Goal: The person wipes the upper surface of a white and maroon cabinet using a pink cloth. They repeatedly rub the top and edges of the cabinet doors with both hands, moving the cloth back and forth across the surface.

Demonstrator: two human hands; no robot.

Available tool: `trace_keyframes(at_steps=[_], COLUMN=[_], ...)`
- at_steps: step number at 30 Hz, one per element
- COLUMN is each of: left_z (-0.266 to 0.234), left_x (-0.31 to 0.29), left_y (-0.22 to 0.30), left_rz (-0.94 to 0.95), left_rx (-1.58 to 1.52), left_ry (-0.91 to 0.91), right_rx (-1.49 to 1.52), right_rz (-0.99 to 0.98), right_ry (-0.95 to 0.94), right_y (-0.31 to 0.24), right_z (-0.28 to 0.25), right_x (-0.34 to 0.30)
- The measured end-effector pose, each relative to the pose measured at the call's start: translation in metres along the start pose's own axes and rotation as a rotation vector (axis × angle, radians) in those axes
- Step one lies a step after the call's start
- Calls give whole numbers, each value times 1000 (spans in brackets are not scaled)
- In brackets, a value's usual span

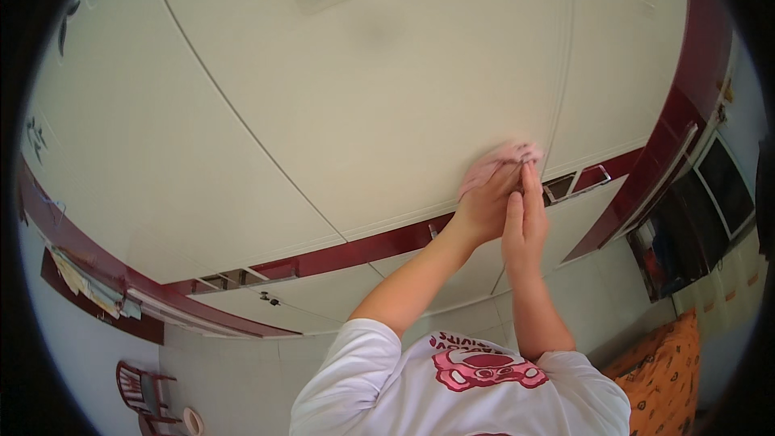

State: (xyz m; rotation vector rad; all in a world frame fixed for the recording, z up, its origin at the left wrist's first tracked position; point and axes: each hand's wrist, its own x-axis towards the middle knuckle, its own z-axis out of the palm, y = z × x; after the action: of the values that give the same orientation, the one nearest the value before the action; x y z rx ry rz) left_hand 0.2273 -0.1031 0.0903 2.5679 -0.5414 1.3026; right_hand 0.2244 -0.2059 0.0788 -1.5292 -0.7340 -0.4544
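A pink cloth (491, 163) lies crumpled against the cream-white cabinet door (387, 113), near the door's lower right corner. My left hand (486, 203) is closed on the cloth and presses it to the door; its fingertips are hidden. Close against it on the right is my right hand (526, 222), its fingers stretched out straight and the thumb alongside. The right fingertips reach the cloth's right edge, and I see nothing in that palm.
Dark red trim (355, 254) runs below the doors, with metal-framed recesses (577, 184). More white panels (282, 307) lie beneath. A wooden chair (144, 391) stands at lower left. An orange patterned cover (662, 375) and a dark-screened set (722, 182) are at right.
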Motion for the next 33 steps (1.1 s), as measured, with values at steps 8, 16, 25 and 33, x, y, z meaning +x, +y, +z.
trace_keyframes(at_steps=[8,16,25,33], left_z=[-61,-125,-173,-167], left_x=[-93,-130,-138,-150], left_y=[-7,-27,-27,-34], left_rz=[-339,-347,-364,-363], left_rx=[330,594,171,-194], left_ry=[-68,67,-33,286], right_rx=[-219,14,292,424], right_rz=[-338,-450,-199,-373], right_ry=[-250,-475,-181,-287], right_y=[-28,-69,-56,-58], right_z=[57,104,135,132], right_x=[-51,-70,-112,-118])
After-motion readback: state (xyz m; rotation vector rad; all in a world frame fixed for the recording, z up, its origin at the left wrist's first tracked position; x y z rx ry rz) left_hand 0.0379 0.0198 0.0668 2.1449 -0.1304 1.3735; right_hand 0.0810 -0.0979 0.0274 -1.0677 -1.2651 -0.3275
